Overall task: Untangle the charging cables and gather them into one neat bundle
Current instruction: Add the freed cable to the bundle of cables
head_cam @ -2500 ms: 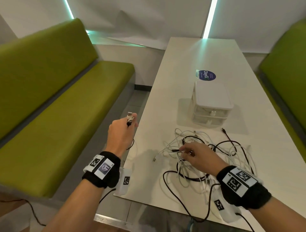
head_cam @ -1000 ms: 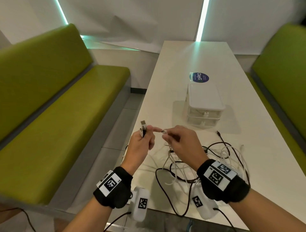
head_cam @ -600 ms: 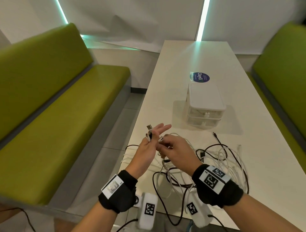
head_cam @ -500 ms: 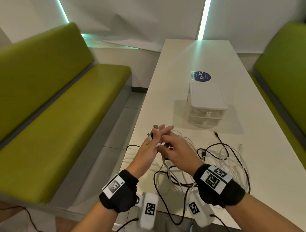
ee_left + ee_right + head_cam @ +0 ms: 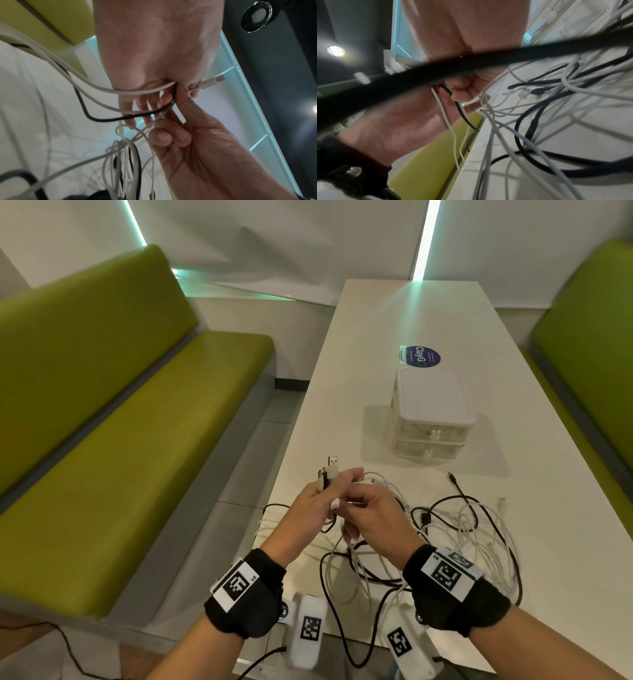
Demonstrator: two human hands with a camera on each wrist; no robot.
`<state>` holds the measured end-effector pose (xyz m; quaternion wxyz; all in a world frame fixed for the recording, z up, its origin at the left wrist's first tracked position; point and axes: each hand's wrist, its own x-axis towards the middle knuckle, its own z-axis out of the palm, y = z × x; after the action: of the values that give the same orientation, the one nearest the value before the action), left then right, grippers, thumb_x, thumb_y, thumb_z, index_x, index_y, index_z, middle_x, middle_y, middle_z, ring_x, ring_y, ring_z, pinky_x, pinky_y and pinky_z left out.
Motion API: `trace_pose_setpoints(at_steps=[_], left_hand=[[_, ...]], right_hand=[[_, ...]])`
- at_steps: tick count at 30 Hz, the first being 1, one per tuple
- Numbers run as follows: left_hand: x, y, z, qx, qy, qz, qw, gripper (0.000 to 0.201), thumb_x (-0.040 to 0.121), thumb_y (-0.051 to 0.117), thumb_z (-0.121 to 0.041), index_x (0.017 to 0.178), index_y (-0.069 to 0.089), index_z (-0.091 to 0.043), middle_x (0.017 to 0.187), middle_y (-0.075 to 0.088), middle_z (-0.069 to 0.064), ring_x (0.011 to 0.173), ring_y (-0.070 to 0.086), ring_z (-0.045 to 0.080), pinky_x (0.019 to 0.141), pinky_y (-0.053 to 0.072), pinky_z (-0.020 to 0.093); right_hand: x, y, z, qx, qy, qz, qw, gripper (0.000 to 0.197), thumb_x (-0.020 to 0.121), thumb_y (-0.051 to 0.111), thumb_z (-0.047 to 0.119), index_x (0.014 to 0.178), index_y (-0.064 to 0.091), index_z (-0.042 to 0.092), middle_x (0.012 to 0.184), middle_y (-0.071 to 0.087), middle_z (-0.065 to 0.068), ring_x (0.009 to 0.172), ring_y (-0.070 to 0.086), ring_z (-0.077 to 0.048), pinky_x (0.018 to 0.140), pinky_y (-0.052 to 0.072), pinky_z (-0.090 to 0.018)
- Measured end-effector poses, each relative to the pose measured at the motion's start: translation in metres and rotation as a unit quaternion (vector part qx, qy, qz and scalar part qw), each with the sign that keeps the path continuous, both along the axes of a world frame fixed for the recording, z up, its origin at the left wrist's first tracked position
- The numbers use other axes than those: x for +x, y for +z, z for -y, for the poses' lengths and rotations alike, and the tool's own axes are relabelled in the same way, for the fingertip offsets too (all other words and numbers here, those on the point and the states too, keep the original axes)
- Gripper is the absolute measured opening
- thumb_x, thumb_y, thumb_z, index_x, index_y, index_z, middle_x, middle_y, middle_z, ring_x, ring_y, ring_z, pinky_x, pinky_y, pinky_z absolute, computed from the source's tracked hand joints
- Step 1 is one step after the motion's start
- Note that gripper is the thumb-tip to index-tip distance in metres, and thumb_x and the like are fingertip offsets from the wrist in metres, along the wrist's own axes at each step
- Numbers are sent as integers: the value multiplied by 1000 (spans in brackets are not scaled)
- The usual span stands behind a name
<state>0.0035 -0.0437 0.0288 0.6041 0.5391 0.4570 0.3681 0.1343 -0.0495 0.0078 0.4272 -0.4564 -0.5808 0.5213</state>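
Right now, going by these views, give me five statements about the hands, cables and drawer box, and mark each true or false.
1. The left hand holds cable ends with a USB plug sticking up. True.
2. The right hand lies flat on the table. False: it is raised, pinching a white cable.
3. The drawer box has a drawer pulled open. False: both are closed.
4. Black and white cables lie tangled on the table. True.
5. The cables are already one neat bundle. False: they lie in loose loops.
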Motion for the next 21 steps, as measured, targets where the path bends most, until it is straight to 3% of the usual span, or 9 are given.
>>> trace_pose_setpoints(at_steps=[1, 2, 4, 5, 8, 10, 12, 16, 21], left_hand=[[0, 1, 0, -10, -4, 14, 1000, 33, 99, 44, -40, 120, 65, -25, 111, 71, -1, 99, 65, 33, 82, 52, 46], [0, 1, 0, -13, -7, 26, 1000, 33, 99, 44, -38, 119, 66, -23, 111, 70, 5, 91, 62, 38, 74, 51, 46], [-3, -2, -2, 2, -14, 19, 1000, 40, 99, 40, -43, 120, 67, -21, 108, 69, 15, 75, 60, 30, 65, 50, 39], [-4, -3, -2, 16, -17, 9, 1000, 45, 99, 36, -46, 121, 66, -20, 105, 70, 14, 73, 63, 23, 68, 53, 34], [-6, -7, -5, 44, -24, -1, 999, 59, 95, 27, -50, 127, 62, -15, 117, 69, 0, 105, 66, 12, 94, 51, 27], [-6, -11, -6, 49, -36, 21, 998, 64, 92, 27, -51, 130, 58, -9, 122, 67, 4, 101, 67, 18, 83, 55, 31], [-6, -14, -5, 50, -34, 51, 997, 66, 92, 26, -52, 132, 56, -9, 124, 65, 5, 96, 66, 16, 74, 53, 28], [-7, -20, -3, 48, -12, 89, 995, 74, 87, 30, -69, 136, 52, -18, 131, 62, -1, 121, 58, 20, 83, 52, 29], [-3, -18, 0, 48, 3, 103, 994, 76, 82, 26, -65, 141, 46, -20, 130, 62, -2, 119, 60, 14, 84, 53, 28]], right_hand=[[0, 0, 0, -2, 1, -2, 1000, 16, 91, 60, 3, 81, 71, 4, 63, 65, 1, 46, 49, -17, 52, 48, -36], [0, 1, 0, -4, 8, -2, 1000, 15, 91, 59, 1, 83, 71, 1, 63, 64, 2, 48, 50, -17, 54, 49, -37], [1, 2, -1, -7, 30, 5, 1000, 17, 93, 55, -1, 89, 71, 0, 61, 65, 6, 52, 53, -19, 58, 52, -36], [2, 2, -2, -9, 42, 11, 999, 17, 95, 54, 1, 93, 72, 2, 60, 65, 6, 53, 55, -20, 60, 53, -35], [6, 4, -4, -14, 50, 22, 998, 18, 97, 57, 12, 97, 73, 4, 60, 63, -9, 55, 60, -22, 66, 54, -35], [8, 2, -6, -13, 45, 24, 999, 18, 96, 57, 9, 95, 72, 0, 63, 64, -15, 56, 61, -21, 66, 55, -36], [7, 2, -5, -16, 39, 9, 999, 18, 96, 57, 8, 94, 71, -3, 67, 66, -18, 57, 61, -24, 65, 55, -37], [5, 5, -5, 0, 53, 24, 998, 18, 96, 56, 6, 95, 73, 0, 77, 67, -25, 57, 61, -26, 65, 53, -37], [6, 5, -6, 31, 65, 118, 990, 21, 91, 55, 9, 89, 75, 11, 59, 68, -11, 59, 66, -25, 75, 56, -45]])
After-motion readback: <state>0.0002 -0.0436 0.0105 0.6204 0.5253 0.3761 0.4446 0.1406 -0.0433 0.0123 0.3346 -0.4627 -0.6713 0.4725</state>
